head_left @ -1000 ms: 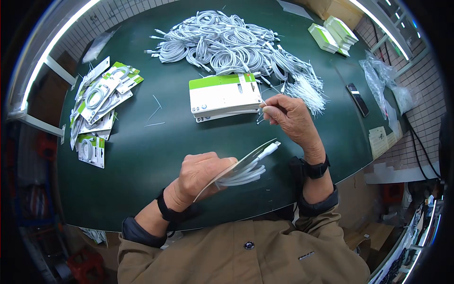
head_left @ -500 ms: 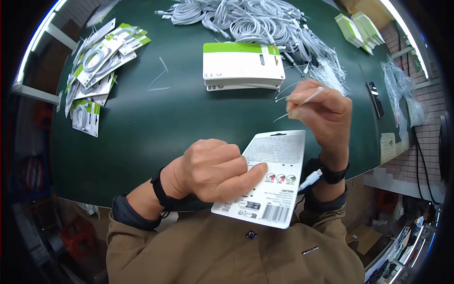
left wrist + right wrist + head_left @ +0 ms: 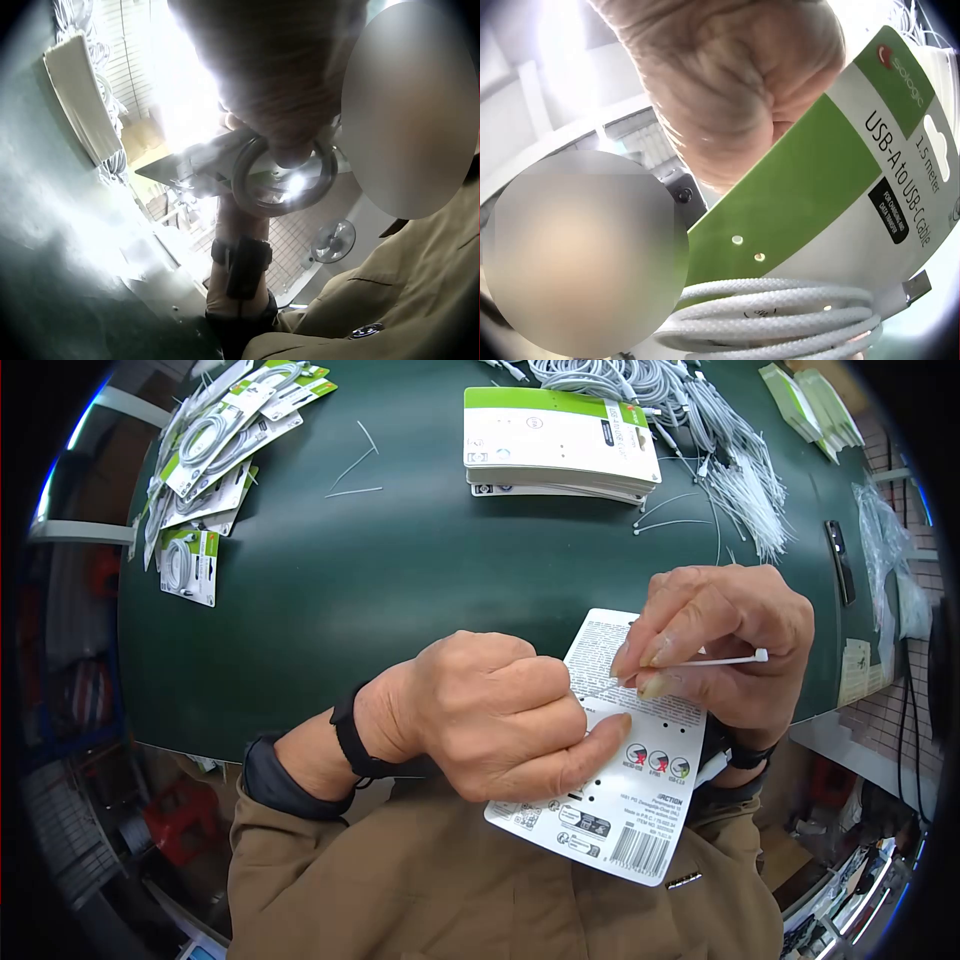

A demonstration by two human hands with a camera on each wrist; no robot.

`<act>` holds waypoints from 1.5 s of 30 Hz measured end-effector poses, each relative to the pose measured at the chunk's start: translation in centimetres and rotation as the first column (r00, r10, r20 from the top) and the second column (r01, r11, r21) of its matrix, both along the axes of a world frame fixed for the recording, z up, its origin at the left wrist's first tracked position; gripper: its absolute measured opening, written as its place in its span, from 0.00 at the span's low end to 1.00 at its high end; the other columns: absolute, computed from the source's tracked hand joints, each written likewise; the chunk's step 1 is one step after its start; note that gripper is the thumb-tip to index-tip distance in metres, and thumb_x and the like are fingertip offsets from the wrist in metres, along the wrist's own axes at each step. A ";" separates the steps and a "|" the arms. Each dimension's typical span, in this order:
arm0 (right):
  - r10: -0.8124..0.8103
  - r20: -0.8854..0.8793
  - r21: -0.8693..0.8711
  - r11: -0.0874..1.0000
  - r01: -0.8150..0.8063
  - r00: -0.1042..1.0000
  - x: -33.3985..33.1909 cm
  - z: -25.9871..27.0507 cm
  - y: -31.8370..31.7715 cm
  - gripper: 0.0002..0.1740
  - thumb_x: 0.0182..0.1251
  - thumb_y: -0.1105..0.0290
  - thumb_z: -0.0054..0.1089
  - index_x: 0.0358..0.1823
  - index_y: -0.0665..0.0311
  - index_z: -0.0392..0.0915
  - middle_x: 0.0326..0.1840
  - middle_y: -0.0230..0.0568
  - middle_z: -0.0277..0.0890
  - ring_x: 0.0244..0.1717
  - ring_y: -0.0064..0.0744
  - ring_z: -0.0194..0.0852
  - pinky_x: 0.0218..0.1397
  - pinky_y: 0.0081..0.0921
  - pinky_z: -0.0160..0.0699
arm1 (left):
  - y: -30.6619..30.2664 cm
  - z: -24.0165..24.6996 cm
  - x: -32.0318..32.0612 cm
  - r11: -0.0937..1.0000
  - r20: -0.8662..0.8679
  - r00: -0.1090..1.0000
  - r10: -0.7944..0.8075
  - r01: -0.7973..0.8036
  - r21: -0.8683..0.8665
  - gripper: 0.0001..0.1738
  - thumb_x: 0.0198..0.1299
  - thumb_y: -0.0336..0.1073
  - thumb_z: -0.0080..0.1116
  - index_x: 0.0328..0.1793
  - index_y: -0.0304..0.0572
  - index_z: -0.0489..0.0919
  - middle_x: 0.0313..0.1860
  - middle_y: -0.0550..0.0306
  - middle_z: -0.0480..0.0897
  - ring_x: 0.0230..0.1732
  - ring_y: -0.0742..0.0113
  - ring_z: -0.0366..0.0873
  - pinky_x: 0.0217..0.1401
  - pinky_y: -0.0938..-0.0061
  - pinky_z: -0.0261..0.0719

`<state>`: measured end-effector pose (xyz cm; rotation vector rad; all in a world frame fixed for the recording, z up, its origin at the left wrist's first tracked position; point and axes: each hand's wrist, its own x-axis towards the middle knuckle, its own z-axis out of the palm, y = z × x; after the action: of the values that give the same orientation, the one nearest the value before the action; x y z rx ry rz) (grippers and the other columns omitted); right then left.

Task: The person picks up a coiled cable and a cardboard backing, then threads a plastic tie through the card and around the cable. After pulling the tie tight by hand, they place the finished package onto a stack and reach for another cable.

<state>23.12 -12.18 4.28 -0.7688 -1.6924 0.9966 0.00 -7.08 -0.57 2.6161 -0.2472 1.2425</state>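
My left hand [image 3: 500, 720] grips a white cardboard packaging card [image 3: 640, 800], its printed back facing up, thumb lying on that side. Against the card's green and white front, a coiled white braided USB cable [image 3: 772, 315] is held, with a metal plug [image 3: 915, 286] sticking out past the coil. Between thumb and fingertips, my right hand [image 3: 740, 630] pinches a thin white cable tie [image 3: 735, 660]. The tie's head points right, while its thin end reaches over the card's back, close to the left hand's knuckles. Small punched holes show in the card.
A stack of flat cards [image 3: 560, 440] lies ahead, with a heap of coiled cables [image 3: 620, 380] behind it. Right of it are a bunch of cable ties [image 3: 755, 505] and a phone [image 3: 840, 560]. Carded cables [image 3: 215, 440] pile up at left, near loose ties [image 3: 355, 465].
My right hand has come from beside the card stack to the held card, bringing the cable tie. My left hand has turned the card from edge-on to back side up. The head view has shifted.
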 end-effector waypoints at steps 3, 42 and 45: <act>-0.015 0.037 0.016 1.000 0.014 0.999 -0.3 -0.2 0.1 0.09 0.51 0.84 0.77 0.33 0.71 0.85 0.32 0.47 0.89 0.33 0.37 0.91 0.34 0.25 0.87 | 0.0 0.1 -0.1 1.000 -0.004 1.000 -0.002 0.002 -0.015 0.17 0.48 0.36 0.68 0.44 0.38 0.86 0.22 0.71 0.71 0.21 0.78 0.68 0.18 0.78 0.58; 0.158 0.172 -0.181 0.975 -0.127 0.972 0.2 -1.2 0.5 0.09 0.52 0.83 0.78 0.32 0.63 0.87 0.35 0.36 0.88 0.36 0.29 0.89 0.36 0.25 0.85 | 0.2 -0.9 0.6 0.997 0.054 0.998 0.034 -0.030 -0.072 0.18 0.47 0.36 0.70 0.46 0.39 0.86 0.24 0.68 0.72 0.22 0.76 0.72 0.19 0.78 0.66; 0.162 0.178 -0.190 0.973 -0.128 0.970 0.4 -1.3 0.8 0.09 0.52 0.83 0.78 0.32 0.64 0.87 0.34 0.36 0.87 0.37 0.29 0.88 0.38 0.25 0.85 | 0.4 -1.3 0.7 0.994 0.059 0.997 0.046 -0.040 -0.099 0.20 0.46 0.35 0.73 0.48 0.40 0.87 0.25 0.66 0.73 0.23 0.74 0.75 0.20 0.77 0.69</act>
<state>23.52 -11.39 2.98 -0.8902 -1.8659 1.2201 0.68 -6.72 -1.89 2.5157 -0.1373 1.3163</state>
